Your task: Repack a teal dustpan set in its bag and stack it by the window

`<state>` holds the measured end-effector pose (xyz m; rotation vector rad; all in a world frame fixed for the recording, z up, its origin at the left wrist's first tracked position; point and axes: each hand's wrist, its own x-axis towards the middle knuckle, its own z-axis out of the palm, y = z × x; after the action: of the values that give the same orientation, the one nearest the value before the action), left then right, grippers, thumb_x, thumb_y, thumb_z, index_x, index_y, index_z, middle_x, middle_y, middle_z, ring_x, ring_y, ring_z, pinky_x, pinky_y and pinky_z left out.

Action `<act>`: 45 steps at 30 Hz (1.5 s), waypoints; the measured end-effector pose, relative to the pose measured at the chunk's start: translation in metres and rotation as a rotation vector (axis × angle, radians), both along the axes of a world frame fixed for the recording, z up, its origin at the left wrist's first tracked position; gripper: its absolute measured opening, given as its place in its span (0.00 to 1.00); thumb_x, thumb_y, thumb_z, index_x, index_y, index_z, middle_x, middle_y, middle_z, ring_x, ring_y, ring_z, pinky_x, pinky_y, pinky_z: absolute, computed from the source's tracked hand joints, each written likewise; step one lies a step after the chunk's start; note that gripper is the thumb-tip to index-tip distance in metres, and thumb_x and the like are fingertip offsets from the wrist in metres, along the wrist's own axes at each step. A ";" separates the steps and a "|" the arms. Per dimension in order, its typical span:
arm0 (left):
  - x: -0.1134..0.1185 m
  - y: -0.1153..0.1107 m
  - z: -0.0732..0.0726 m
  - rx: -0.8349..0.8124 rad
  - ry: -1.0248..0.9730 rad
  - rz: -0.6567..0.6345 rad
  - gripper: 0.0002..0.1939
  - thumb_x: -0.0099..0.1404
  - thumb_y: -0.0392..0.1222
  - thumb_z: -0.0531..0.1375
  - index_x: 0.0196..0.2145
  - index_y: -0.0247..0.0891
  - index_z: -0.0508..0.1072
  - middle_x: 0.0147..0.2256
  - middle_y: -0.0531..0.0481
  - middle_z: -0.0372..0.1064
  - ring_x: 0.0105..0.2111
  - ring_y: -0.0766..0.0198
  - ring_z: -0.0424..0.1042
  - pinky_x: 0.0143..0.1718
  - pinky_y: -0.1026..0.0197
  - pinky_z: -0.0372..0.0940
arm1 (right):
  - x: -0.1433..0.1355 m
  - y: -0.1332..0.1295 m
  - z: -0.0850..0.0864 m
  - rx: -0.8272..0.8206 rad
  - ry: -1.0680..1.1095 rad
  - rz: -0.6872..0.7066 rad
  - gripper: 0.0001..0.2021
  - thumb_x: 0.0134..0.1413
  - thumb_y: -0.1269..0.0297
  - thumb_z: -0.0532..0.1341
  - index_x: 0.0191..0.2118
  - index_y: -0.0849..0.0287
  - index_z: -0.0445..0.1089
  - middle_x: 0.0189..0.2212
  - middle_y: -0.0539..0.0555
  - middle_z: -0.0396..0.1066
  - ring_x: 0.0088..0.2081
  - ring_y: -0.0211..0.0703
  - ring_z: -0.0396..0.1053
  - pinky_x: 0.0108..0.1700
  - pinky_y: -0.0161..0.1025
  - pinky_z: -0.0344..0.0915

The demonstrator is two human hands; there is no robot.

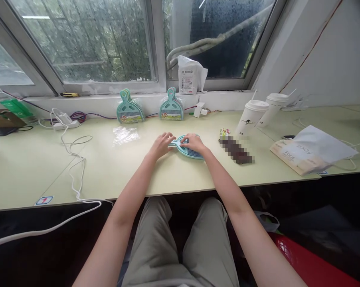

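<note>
Trousers (156, 247) below; dustpan (189, 151) lies between white cable (42, 232) and paper cups (252, 117).

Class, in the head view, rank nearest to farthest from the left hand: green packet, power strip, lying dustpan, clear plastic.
1. Lying dustpan: right of the left hand, at its fingers.
2. Clear plastic: left of the hand.
3. Power strip: farther left.
4. Green packet: near the picture's left edge.

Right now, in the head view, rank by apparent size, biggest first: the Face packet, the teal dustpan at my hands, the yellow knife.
1. Face packet
2. Teal dustpan, partly hidden
3. Yellow knife, farther away
</note>
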<state>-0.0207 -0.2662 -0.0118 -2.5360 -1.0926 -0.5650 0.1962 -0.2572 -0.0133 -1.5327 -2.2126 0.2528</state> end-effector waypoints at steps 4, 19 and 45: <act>0.006 0.002 -0.011 -0.008 0.179 -0.006 0.16 0.66 0.28 0.49 0.45 0.36 0.73 0.42 0.41 0.70 0.41 0.56 0.69 0.38 0.57 0.61 | -0.003 -0.002 0.001 -0.006 0.028 0.001 0.09 0.52 0.56 0.65 0.37 0.53 0.78 0.44 0.53 0.73 0.49 0.46 0.66 0.49 0.38 0.60; 0.011 0.000 -0.009 -0.178 0.125 0.092 0.17 0.64 0.26 0.49 0.41 0.33 0.75 0.39 0.39 0.73 0.40 0.55 0.74 0.45 0.55 0.64 | -0.010 -0.004 0.008 -0.042 -0.097 -0.043 0.08 0.51 0.54 0.65 0.35 0.50 0.77 0.44 0.48 0.77 0.47 0.44 0.71 0.48 0.37 0.62; -0.061 0.059 -0.020 -0.834 -2.158 0.202 0.26 0.52 0.23 0.59 0.46 0.46 0.66 0.36 0.55 0.70 0.31 0.69 0.72 0.38 0.62 0.72 | 0.078 0.082 0.006 -0.335 -0.047 -0.855 0.40 0.64 0.44 0.43 0.68 0.76 0.44 0.64 0.82 0.48 0.67 0.70 0.44 0.60 0.75 0.30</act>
<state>-0.0813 -0.2070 -0.0317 -1.0543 -2.1612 -3.5402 0.2744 -0.1756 -0.0069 -2.5148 -1.3923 0.3169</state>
